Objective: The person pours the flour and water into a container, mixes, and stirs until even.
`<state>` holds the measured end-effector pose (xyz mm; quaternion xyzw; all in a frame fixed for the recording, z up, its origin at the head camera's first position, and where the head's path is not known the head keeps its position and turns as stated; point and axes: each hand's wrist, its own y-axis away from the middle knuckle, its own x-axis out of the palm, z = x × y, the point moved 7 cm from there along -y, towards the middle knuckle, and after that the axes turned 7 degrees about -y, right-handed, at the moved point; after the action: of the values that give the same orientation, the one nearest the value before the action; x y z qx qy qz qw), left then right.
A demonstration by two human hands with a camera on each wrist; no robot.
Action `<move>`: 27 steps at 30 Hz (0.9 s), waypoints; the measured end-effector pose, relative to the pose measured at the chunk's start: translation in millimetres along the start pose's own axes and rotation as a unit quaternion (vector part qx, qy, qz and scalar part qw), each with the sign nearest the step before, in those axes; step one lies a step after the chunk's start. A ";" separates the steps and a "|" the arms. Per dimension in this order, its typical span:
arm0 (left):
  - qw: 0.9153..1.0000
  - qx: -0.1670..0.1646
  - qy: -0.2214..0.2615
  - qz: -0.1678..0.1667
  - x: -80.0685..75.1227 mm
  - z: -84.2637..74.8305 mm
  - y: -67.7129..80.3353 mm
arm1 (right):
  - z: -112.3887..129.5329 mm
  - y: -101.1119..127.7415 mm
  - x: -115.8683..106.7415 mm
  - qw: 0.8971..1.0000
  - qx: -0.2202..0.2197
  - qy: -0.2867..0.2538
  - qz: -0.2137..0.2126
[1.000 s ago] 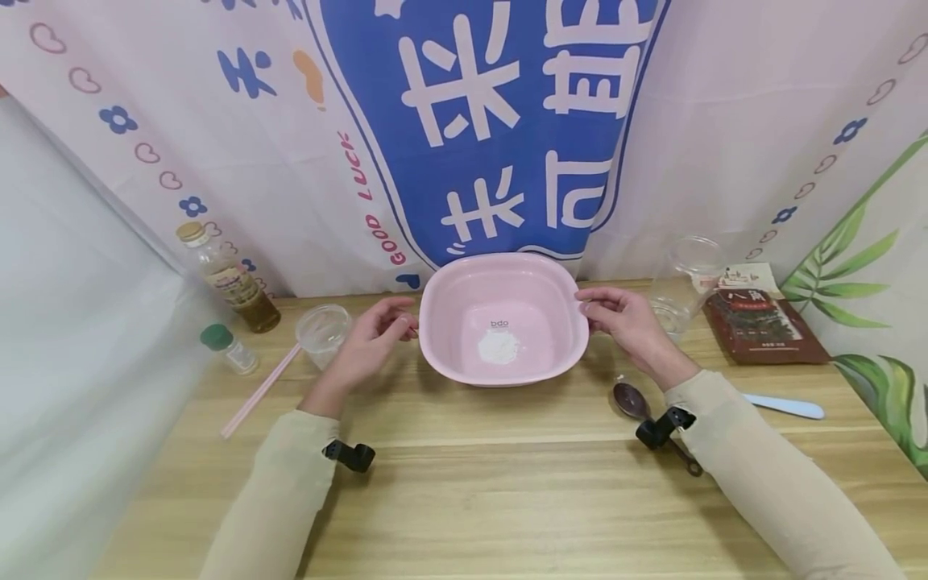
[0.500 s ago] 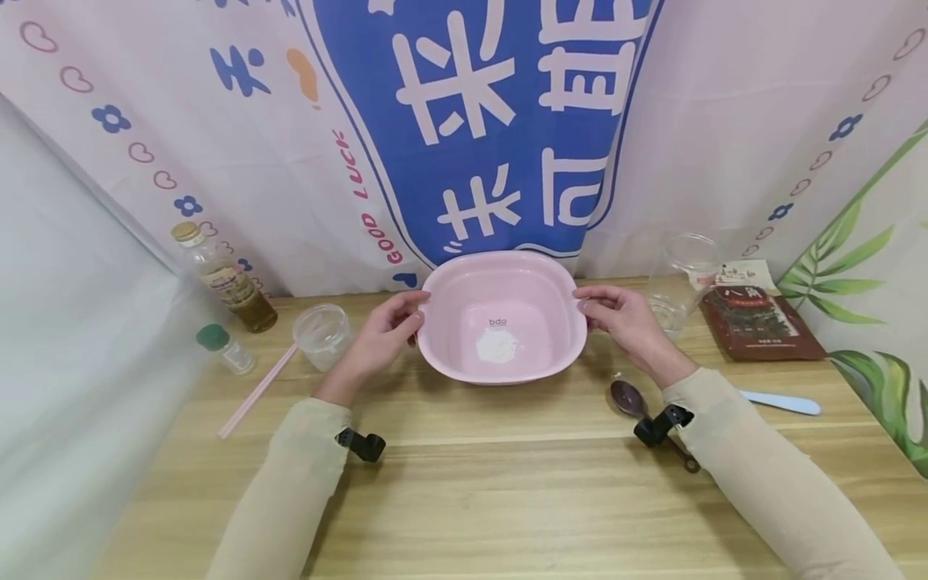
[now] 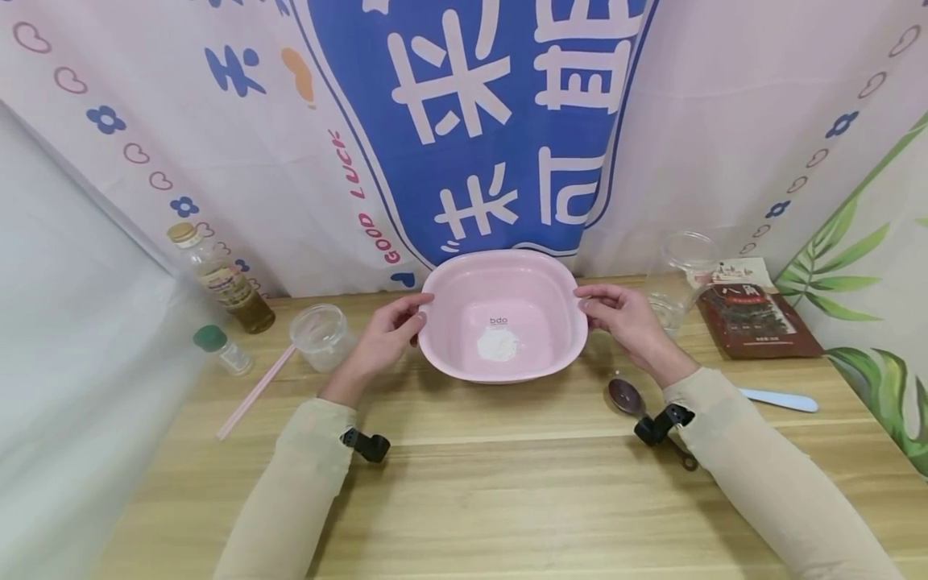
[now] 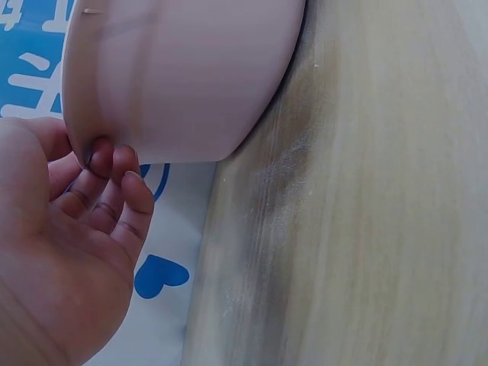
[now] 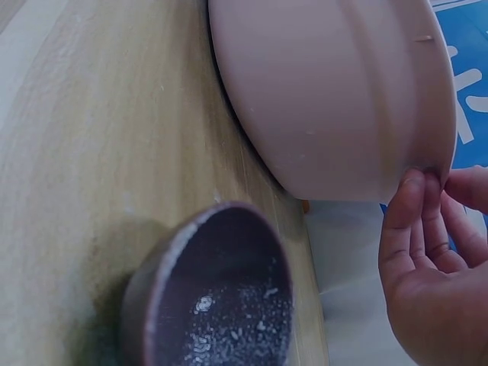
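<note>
A pink plastic basin (image 3: 464,362) stands on the table near the back cloth, with a small heap of white powder (image 3: 497,345) on its floor. My left hand (image 3: 387,337) pinches the basin's left rim, thumb on top and fingers curled beneath, as the left wrist view shows. On the opposite side my right hand (image 3: 629,322) pinches the right rim in the same way. Close to the right forearm lies a dark brown spoon (image 3: 627,396); in the right wrist view white grains cling inside its bowl (image 5: 236,305).
On the left are an oil bottle (image 3: 232,290), a green-capped shaker (image 3: 223,350), pink chopsticks (image 3: 255,393) and a clear tub (image 3: 319,337). To the right stand a clear container (image 3: 670,282), a brown packet (image 3: 757,322) and a light blue handle (image 3: 781,400). A printed cloth (image 3: 290,201) hangs behind.
My left hand has moved right and taken hold of the basin's left rim. The right hand keeps its grip on the other rim, and the basin stays about where it was.
</note>
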<state>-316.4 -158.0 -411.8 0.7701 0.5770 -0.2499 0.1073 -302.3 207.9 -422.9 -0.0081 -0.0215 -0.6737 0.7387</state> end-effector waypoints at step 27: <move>1.000 -0.012 0.012 -0.005 1.3 3.2 0.5 | 16.0 29.9 -22.7 0.996 -0.067 0.059 0.007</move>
<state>-316.5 -158.6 -415.3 0.7687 0.5852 -0.2344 0.1083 -274.9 233.9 -407.3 -0.0180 0.0679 -0.6674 0.7414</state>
